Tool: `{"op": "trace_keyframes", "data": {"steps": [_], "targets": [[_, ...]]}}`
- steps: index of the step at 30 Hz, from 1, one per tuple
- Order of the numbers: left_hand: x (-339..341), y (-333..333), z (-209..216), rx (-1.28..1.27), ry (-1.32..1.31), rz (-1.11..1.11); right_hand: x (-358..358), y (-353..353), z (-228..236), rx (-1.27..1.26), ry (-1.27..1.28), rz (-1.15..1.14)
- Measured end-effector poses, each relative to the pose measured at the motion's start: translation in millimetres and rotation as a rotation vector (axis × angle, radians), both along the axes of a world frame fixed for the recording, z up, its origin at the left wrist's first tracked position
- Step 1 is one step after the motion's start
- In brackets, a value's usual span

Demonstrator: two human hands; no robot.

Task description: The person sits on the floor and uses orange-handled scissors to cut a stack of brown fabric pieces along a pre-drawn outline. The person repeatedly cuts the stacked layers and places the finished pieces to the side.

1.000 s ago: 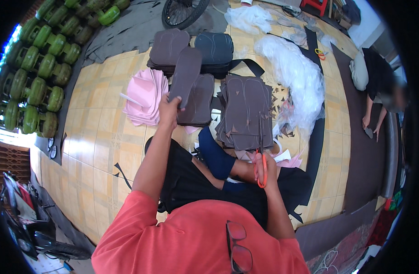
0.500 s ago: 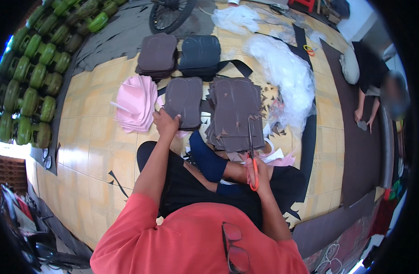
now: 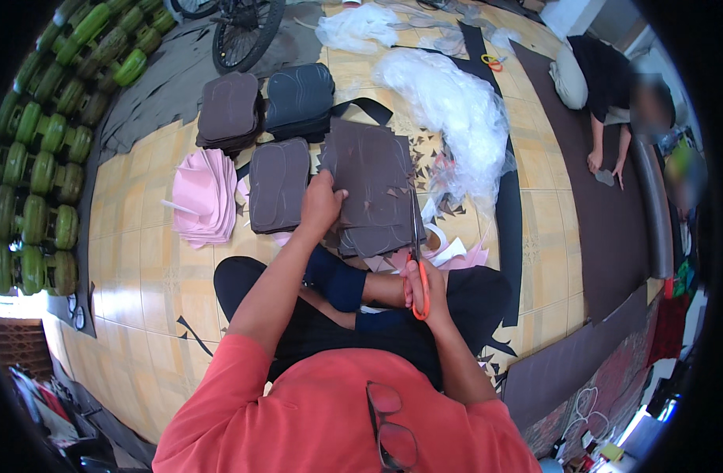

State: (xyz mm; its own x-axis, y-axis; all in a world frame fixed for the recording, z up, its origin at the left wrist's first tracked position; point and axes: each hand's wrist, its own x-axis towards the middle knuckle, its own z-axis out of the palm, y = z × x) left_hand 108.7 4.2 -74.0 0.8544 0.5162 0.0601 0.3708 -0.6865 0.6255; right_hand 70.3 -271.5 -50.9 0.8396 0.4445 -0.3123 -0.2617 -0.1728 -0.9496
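Observation:
My left hand [image 3: 322, 202] reaches over the left edge of a stack of dark brown sheets [image 3: 369, 169], thumb apart from the fingers. These sheets have cut edges and faint curved outlines drawn on them. In my right hand [image 3: 424, 293] are scissors [image 3: 421, 284] with orange handles, their long blades pointing away from me along the stack's right edge. Left of that stack lies a neat pile of rounded brown pieces [image 3: 278, 185] with similar outlines. Beyond are a second brown pile [image 3: 228, 110] and a blackish pile [image 3: 299, 98].
Pink sheets [image 3: 204, 195] lie at left. Clear plastic [image 3: 448, 102] and small dark scraps [image 3: 428, 162] lie right of the stack. Green gas cylinders [image 3: 42, 225] line the far left. A bicycle wheel [image 3: 247, 35] stands behind. At right another person [image 3: 602, 87] works on a brown sheet roll [image 3: 605, 213].
My left hand has moved right, from the rounded pile to the left edge of the brown sheet stack. The scissors stay in my right hand. The whole view has shifted slightly.

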Motion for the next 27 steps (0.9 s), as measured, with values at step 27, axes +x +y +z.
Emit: {"op": "trace_keyframes", "data": {"steps": [27], "targets": [[-90,-16,87,-1.296,-0.532,-0.029,30,38,17,-0.117,-0.558,0.048]]}}
